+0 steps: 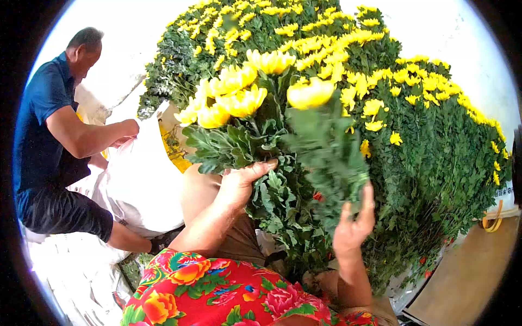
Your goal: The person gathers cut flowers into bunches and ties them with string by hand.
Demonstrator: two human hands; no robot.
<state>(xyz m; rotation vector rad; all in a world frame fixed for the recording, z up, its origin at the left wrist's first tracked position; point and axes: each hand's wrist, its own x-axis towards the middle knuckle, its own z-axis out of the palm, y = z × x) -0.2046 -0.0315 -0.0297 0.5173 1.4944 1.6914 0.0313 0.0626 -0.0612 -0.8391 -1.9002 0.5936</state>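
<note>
My left hand is wrapped round a bunch of yellow chrysanthemums, its thumb pressed across the stems. The blooms lean up and to the left, and leafy stems hang below the fist. To the right, my right hand grips a single yellow chrysanthemum low on its stem. That flower's leaves are smeared by motion, and its head is close beside the bunch. Part of the right hand's grip is hidden behind the leaves.
A large heap of yellow chrysanthemums spreads behind and right of my hands. On the left a co-worker bends over a white sack. A brown board and a yellow strap are at the lower right.
</note>
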